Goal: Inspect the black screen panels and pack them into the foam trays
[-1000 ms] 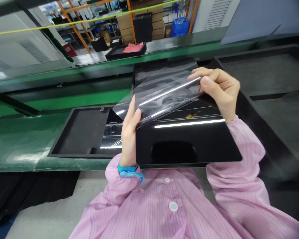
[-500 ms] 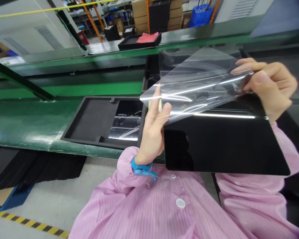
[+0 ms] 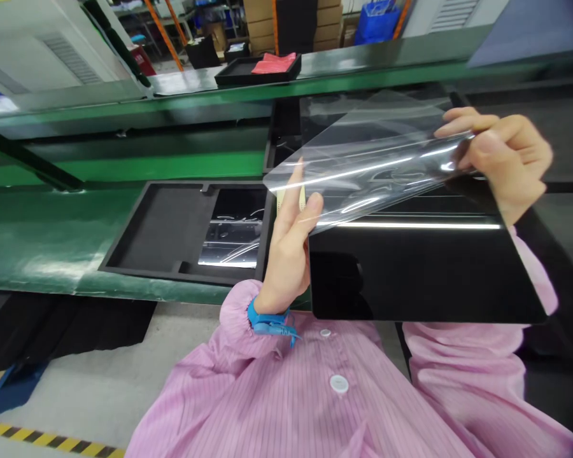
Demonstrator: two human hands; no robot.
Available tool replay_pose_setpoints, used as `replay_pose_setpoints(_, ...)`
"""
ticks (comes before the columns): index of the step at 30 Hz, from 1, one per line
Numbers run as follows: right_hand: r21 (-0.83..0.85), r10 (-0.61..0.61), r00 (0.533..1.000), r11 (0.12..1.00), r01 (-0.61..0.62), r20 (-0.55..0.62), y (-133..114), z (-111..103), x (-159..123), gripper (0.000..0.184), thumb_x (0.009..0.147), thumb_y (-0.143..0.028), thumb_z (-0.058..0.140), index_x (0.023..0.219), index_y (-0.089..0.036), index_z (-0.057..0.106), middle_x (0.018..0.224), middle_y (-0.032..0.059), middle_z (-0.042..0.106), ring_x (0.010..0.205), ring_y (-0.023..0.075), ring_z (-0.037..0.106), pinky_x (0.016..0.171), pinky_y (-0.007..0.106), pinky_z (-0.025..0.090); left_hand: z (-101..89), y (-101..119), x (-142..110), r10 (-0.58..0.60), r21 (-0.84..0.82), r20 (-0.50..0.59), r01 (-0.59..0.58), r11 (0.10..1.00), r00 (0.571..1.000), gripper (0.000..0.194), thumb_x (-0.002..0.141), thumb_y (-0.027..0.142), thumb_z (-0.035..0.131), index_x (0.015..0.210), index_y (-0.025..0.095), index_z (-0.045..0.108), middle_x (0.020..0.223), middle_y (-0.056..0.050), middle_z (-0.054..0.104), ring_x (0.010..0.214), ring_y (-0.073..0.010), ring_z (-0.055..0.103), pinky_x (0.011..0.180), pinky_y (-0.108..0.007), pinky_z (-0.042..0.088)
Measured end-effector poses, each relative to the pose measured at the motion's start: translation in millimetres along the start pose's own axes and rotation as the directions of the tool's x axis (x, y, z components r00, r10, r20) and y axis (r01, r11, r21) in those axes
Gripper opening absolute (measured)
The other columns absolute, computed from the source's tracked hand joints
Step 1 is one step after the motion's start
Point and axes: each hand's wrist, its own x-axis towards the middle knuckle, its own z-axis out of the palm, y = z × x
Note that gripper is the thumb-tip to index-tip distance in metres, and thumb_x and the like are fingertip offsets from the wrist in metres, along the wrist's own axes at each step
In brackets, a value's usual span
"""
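A black glossy tablet-like panel [image 3: 430, 273] is held up in front of my chest. Its left edge rests in my left hand [image 3: 289, 248], thumb at the near side and a finger reaching up behind clear film. With thumb and fingers my right hand [image 3: 506, 159] pinches a transparent protective film [image 3: 363, 165] at its upper right. The film is lifted and curled over the panel's far part, with bright reflections along its folds. Whether the right hand also touches the panel is hidden. A blue wrist strap [image 3: 270, 319] circles my left wrist.
On the green bench [image 3: 38, 222] lies a black tray [image 3: 157, 232] holding a shiny dark sheet [image 3: 233, 229]. Another black tray with a red cloth [image 3: 274, 63] stands on the rear ledge. A dark green post [image 3: 23, 156] slants at the left.
The film is still held lifted in my right hand, with its curl slightly changed. The view has shifted a little, so the bench and hands sit further left.
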Motion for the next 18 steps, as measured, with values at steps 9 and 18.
replay_pose_setpoints(9, -0.034, 0.139, 0.990, 0.990, -0.138, 0.022, -7.1, -9.0, -2.0, 0.021, 0.075, -0.024, 0.063, 0.057, -0.021, 0.055, 0.081, 0.0008, 0.067, 0.102, 0.0211, 0.059, 0.110, 0.041, 0.033, 2.7, -1.8, -0.9, -0.080, 0.110, -0.034, 0.083, 0.990, 0.996, 0.039, 0.090, 0.030, 0.047, 0.129, 0.031, 0.051, 0.149, 0.014, 0.031, 0.144, -0.0144, 0.012, 0.120, -0.029, 0.009)
replay_pose_setpoints(18, -0.068, 0.202, 0.978, 0.978, -0.198, 0.049, -17.6, -8.9, 0.9, 0.020, 0.075, -0.021, 0.060, 0.056, -0.026, 0.057, 0.078, -0.0036, 0.067, 0.095, 0.0178, 0.060, 0.108, 0.036, 0.038, 3.4, -8.3, -4.0, -0.066, 0.198, -0.113, 0.088, 0.976, 0.991, 0.032, 0.090, 0.033, 0.050, 0.121, 0.038, 0.057, 0.141, 0.021, 0.042, 0.140, -0.0128, 0.025, 0.118, -0.025, 0.021)
